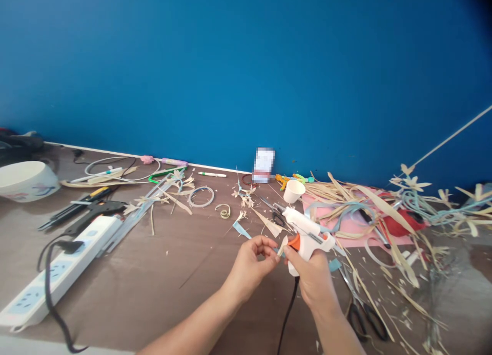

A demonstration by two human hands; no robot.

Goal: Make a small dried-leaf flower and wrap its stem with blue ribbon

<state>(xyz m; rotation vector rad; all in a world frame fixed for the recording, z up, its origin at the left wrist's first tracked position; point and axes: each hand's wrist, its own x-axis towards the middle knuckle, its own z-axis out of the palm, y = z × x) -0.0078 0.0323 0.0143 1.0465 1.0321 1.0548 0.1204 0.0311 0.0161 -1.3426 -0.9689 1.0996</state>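
Note:
My right hand (315, 279) is wrapped round the handle of a white hot glue gun (303, 223) with an orange trigger. Its nozzle points up and to the left, and a black cord hangs from the handle. Close beside it, my left hand (254, 263) has thumb and fingers pinched on a small cream petal-like strip (283, 246). The right fingertips come up to the same strip; whether they touch it I cannot tell. Just beyond the hands lie pale strips (269, 223), a blue scrap (241, 229) and small scissors (277, 216).
On the left stand a white power strip (61, 270), a black glue gun (94, 214) and a white bowl (28, 181). A paper cup (294, 191) is behind the white gun. Dried strips (338, 196) cover pink paper (319, 219) at right. Black-handled scissors (365, 314) lie near my right forearm.

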